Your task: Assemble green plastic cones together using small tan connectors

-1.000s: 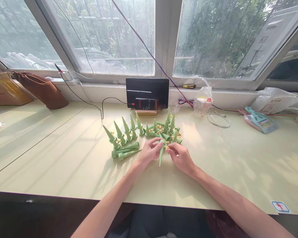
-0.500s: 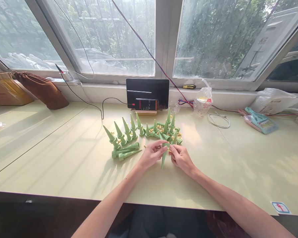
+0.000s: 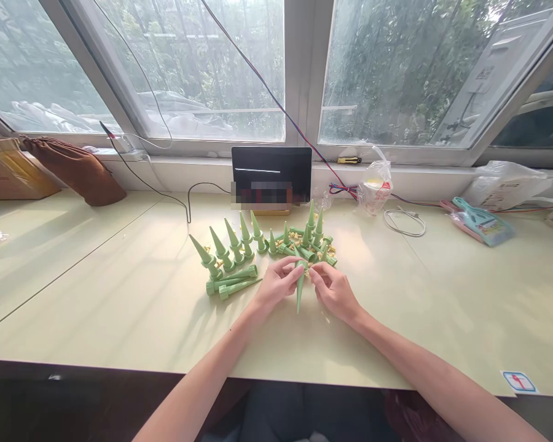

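Observation:
My left hand (image 3: 279,283) is closed around a green plastic watering spike (image 3: 299,297), whose long tip points down toward me. At the spike's right side, my right hand (image 3: 335,292) pinches a small yellow valve (image 3: 306,272), mostly covered by the fingertips. Just beyond my hands lies a pile of green spikes and caps (image 3: 308,253) mixed with yellow valves (image 3: 332,250). To the left, several green spikes (image 3: 234,242) stand point up in a slanting row, some with yellow pieces at their sides. Two loose spikes (image 3: 239,286) lie in front of that row.
A dark tablet (image 3: 271,161) stands at the back by the windows, its lower part blurred. A brown drawstring bag (image 3: 80,172) is at back left. Toward the right lie a coiled white cable (image 3: 404,223), a wrapped cup (image 3: 375,189) and a teal dustpan (image 3: 483,222).
My right fingers have shifted slightly at the spike's side, and the held spike is turned a little more upright. The view has moved slightly; the standing spikes are unchanged.

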`<state>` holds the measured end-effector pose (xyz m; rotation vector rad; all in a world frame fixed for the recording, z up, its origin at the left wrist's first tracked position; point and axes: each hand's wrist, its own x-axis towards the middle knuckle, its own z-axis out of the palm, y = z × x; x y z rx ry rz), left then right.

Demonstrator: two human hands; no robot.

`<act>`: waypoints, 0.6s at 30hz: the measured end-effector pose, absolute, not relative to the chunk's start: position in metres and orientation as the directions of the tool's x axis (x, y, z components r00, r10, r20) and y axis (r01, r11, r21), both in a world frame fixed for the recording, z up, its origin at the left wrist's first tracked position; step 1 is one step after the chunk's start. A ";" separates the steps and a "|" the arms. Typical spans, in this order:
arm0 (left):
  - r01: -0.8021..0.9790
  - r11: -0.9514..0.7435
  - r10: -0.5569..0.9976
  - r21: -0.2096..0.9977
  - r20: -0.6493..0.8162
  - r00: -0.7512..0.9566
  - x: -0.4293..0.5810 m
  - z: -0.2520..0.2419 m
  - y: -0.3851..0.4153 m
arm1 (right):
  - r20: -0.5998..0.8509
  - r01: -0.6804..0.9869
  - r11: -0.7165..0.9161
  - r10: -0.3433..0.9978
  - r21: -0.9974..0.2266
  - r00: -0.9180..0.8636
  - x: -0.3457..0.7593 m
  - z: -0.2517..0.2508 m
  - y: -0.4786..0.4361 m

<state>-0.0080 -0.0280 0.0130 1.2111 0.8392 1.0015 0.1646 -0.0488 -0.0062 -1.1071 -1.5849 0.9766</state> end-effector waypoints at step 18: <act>-0.190 0.136 0.916 0.972 -0.050 0.399 -0.008 0.013 -0.029 | 0.496 0.450 0.600 0.800 -0.661 -0.337 0.173 -0.015 -0.043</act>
